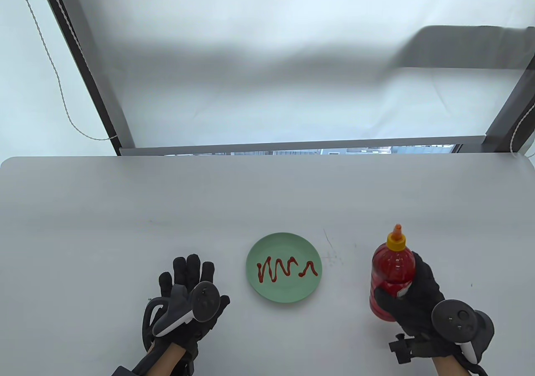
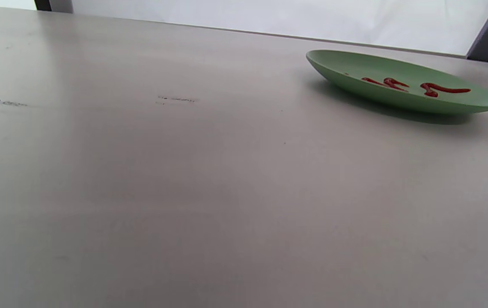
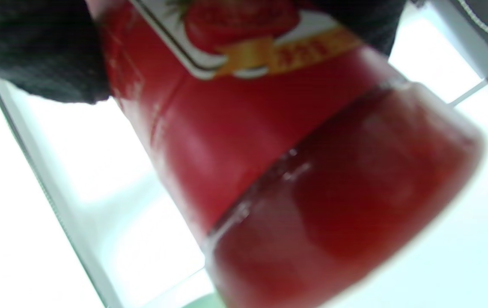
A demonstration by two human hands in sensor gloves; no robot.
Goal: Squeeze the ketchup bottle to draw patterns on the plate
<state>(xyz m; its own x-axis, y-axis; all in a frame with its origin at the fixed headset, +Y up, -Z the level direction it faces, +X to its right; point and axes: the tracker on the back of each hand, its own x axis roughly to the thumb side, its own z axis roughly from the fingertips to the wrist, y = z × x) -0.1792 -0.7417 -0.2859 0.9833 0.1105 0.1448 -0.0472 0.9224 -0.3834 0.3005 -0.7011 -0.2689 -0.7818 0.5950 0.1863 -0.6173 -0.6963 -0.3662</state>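
A green plate (image 1: 267,292) sits at the front middle of the table with a red ketchup zigzag (image 1: 286,268) across it. It also shows at the upper right of the left wrist view (image 2: 355,81). My right hand (image 1: 411,300) grips a red ketchup bottle (image 1: 392,273) with a yellow-orange nozzle, upright, to the right of the plate. The bottle fills the right wrist view (image 3: 295,171), blurred, with gloved fingers (image 3: 34,51) on it. My left hand (image 1: 190,288) lies flat on the table left of the plate, fingers spread and empty.
The grey table (image 1: 167,208) runs back to a window frame (image 1: 292,146) along its far edge. A cord (image 1: 54,70) hangs at the far left. Small dark marks (image 1: 330,246) lie on the table right of the plate.
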